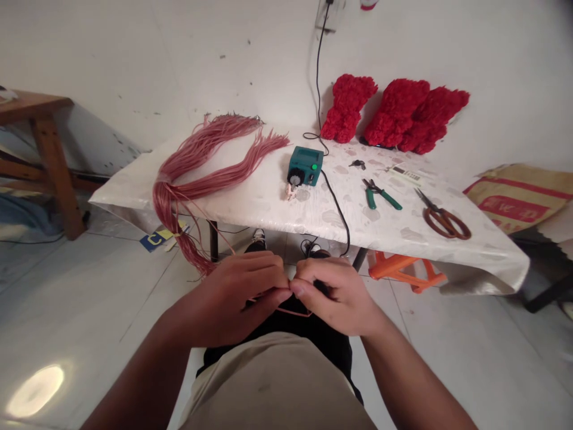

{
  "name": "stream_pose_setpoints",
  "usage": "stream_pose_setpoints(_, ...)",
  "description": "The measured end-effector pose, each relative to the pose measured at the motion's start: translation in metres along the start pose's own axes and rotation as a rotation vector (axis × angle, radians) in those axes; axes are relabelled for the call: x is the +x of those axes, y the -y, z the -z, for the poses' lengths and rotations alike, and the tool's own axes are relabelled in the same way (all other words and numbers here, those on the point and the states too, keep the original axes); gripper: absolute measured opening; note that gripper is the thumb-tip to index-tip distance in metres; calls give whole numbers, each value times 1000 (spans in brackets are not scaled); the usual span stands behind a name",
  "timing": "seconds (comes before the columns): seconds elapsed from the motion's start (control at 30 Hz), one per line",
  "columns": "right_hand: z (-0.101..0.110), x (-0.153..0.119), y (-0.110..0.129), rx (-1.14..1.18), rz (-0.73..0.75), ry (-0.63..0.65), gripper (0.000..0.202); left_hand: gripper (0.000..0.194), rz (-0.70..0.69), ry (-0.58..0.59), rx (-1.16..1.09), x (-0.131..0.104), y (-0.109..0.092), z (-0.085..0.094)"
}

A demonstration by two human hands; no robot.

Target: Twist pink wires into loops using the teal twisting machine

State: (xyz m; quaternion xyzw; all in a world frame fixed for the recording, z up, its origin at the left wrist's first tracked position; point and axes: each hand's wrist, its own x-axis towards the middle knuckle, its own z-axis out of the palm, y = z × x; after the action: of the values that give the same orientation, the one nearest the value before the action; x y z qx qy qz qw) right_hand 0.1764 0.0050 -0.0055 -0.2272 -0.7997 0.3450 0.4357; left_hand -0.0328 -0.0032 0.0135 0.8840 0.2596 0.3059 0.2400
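My left hand [248, 292] and my right hand [335, 292] meet over my lap, just in front of the table edge. Thumb and fingers of each are pinched together on a thin pink cord [293, 312], which loops below them. The exact spot where the fingertips grip it is hidden. A thick bundle of pink cords [206, 179] lies on the table's left side, tied near its middle, with one end hanging over the front edge. Straight ahead stands a small teal machine [305, 158] with a lit green button and a round grey part at its front.
Green-handled pliers [381, 196] and brown-handled scissors [443, 220] lie on the covered table [268, 206] at right. Red fluffy bundles [349, 107] lean on the wall. A black cable [336, 209] drops over the front edge. An orange stool [403, 270] sits underneath.
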Motion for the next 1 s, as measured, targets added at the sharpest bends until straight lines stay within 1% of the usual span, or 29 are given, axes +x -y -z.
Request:
stream_pose_setpoints(0.13,1,2,-2,18,12,-38,25,16,-32,-53,-47,5,3,0)
stream_pose_setpoints(0.23,8,0,-18,66,-64,-119,29,15,19,-103,-162,5,20,-6)
stream_pose_setpoints(0.27,12,-2,-27,68,-100,-147,30,15,64,-122,-223,4,28,-9)
stream_pose_setpoints(0.33,21,-4,-48,40,-175,-187,31,15,204,-158,-386,3,49,-18)
stream_pose_setpoints(0.43,40,-5,-83,-49,-285,-217,25,21,503,-259,-611,9,80,-32)
stream_pose_setpoints(0.5,57,1,-102,-124,-338,-230,24,24,684,-358,-655,21,97,-37)
stream_pose_setpoints(0.53,67,5,-111,-171,-349,-235,24,25,750,-404,-650,28,104,-37)
stream_pose_setpoints(0.6,87,19,-125,-285,-339,-231,24,25,832,-462,-629,45,114,-37)
stream_pose_setpoints(0.67,104,38,-137,-404,-274,-206,21,24,865,-477,-601,58,122,-36)
stream_pose_setpoints(0.73,117,60,-146,-513,-166,-136,13,25,860,-454,-565,67,127,-37)
stream_pose_setpoints(0.77,121,72,-151,-571,-104,-71,10,25,843,-433,-538,69,129,-39)
stream_pose_setpoints(0.83,123,95,-158,-712,25,121,21,25,805,-382,-478,71,132,-44)
stream_pose_setpoints(0.9,122,117,-164,-857,150,319,34,26,777,-346,-420,69,133,-50)
stream_pose_setpoints(0.93,120,126,-167,-913,195,395,37,26,770,-332,-393,68,134,-53)
stream_pose_setpoints(1.0,117,139,-173,-990,243,508,38,26,763,-307,-343,66,133,-57)
